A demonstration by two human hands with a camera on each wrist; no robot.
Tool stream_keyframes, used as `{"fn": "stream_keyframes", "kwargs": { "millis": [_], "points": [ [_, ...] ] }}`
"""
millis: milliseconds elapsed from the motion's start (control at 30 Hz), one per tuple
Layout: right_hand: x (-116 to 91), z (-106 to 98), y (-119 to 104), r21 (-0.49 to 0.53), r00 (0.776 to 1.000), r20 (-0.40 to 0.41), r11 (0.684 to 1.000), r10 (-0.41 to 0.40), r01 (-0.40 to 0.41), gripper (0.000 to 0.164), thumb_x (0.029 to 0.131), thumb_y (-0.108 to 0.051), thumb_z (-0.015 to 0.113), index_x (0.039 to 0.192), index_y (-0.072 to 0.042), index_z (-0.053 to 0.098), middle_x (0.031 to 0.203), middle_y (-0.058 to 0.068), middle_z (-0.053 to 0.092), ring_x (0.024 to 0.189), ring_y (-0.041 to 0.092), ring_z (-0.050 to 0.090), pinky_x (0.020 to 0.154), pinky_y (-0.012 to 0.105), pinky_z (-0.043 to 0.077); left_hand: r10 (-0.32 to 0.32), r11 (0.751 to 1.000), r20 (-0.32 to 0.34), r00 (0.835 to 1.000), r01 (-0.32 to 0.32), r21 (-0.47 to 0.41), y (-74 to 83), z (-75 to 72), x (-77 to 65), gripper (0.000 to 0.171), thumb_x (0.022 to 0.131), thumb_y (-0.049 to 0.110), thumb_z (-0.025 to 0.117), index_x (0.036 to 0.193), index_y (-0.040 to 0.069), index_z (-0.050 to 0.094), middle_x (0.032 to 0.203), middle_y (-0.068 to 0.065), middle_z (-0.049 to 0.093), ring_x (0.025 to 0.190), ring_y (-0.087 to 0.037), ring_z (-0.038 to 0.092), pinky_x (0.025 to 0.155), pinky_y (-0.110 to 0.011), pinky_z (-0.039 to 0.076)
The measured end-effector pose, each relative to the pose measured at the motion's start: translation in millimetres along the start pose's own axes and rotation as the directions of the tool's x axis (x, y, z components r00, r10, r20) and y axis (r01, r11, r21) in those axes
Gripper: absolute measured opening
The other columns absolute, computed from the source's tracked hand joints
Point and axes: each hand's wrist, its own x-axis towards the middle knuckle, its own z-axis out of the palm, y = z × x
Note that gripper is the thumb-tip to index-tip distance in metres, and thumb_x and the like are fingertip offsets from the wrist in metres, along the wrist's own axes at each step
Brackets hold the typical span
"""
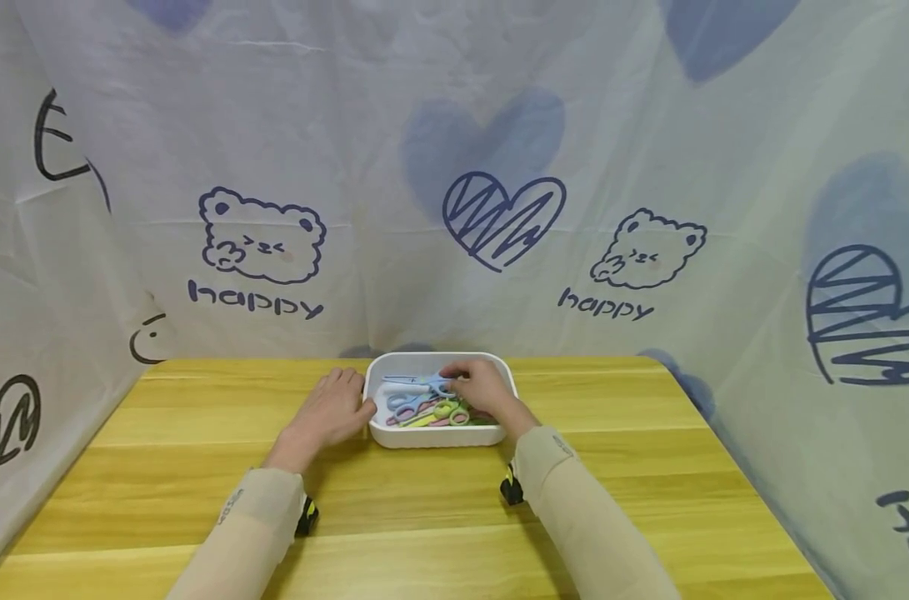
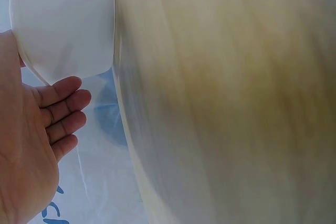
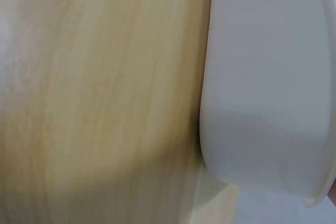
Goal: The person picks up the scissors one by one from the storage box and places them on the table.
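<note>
A white plastic bin holds several small scissors in a heap. My right hand reaches over its right side, thumb and fingertips pinching the handle of the upper blue scissors. Below lie another pair of blue scissors and green scissors, with pink pieces among them. Against the bin's left wall rests my left hand, thumb by the front corner; its loosely extended fingers show at the bin's edge in the left wrist view. The right wrist view shows the bin's outer wall, with the hand almost out of sight.
The bin stands near the far edge of a wood-grain table. Behind and at both sides hangs a pale cloth printed with hearts and bears. Black bands sit at both wrists.
</note>
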Motion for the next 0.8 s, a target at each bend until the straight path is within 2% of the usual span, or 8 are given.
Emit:
{"fn": "stream_keyframes", "kwargs": {
  "millis": [300,633,700,800],
  "points": [
    [-6.3,-3.6,-1.6,-0.022,0.997,-0.077,1.000,-0.016,0.014,0.017,0.095,-0.018,0.077,0.111,-0.015,0.081,0.113,0.000,0.078,0.119,0.025,0.067,0.104,0.041,0.051,0.002,1.000,-0.004,1.000,-0.002,-0.001,-0.8,3.2,-0.6,0.039,0.099,0.029,0.053,0.115,-0.005,0.059,0.111,-0.015,0.059,0.102,-0.032,0.047,0.095,-0.049,0.042],
    [-20.2,-12.6,-4.7,0.092,0.990,-0.138,0.995,-0.011,0.024,0.022,0.098,-0.014,0.072,0.118,-0.012,0.078,0.121,0.005,0.075,0.119,0.025,0.065,0.095,0.044,0.055,-0.001,1.000,0.001,1.000,0.001,-0.004,-0.7,3.4,-0.2,0.041,0.099,0.029,0.053,0.119,-0.007,0.059,0.112,-0.016,0.060,0.103,-0.032,0.048,0.096,-0.049,0.043],
    [-23.1,-14.9,-5.0,0.102,0.987,-0.157,0.994,-0.013,0.030,0.021,0.098,-0.014,0.072,0.119,-0.012,0.078,0.120,0.005,0.075,0.120,0.024,0.064,0.101,0.044,0.052,0.002,1.000,-0.002,1.000,-0.002,-0.005,-0.4,2.7,-0.1,0.040,0.099,0.028,0.053,0.118,-0.007,0.059,0.113,-0.017,0.060,0.103,-0.032,0.048,0.096,-0.049,0.042],
    [-28.8,-18.8,-5.4,0.123,0.980,-0.195,0.991,-0.022,0.047,0.021,0.098,-0.013,0.073,0.118,-0.011,0.079,0.120,0.006,0.075,0.118,0.026,0.065,0.102,0.046,0.051,0.004,1.000,-0.005,1.000,-0.004,-0.005,0.3,2.0,-0.2,0.040,0.099,0.029,0.053,0.117,-0.007,0.060,0.113,-0.017,0.060,0.102,-0.032,0.047,0.095,-0.049,0.042]
  ]
}}
